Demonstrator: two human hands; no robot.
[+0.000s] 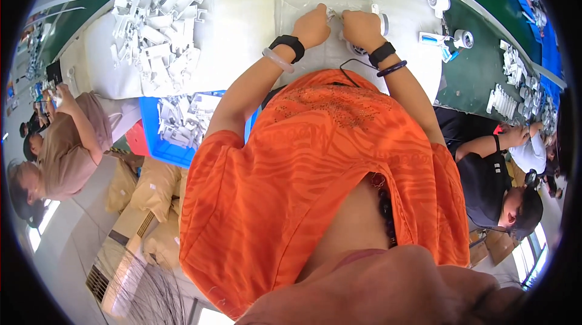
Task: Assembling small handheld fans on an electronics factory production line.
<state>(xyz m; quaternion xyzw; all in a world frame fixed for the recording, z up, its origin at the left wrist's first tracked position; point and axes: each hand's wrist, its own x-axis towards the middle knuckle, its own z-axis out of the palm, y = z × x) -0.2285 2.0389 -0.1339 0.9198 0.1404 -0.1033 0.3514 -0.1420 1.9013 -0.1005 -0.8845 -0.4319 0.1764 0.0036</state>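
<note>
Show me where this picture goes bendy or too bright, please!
In the head view, the fisheye lens curves the far edge of the white tabletop; also in the head view, glare washes out its left part, and details at the fingers are too small to make out.

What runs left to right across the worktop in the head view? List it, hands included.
Large pile of white plastic parts → left hand → right hand → white round-headed device → smaller cluster of white parts.
</note>
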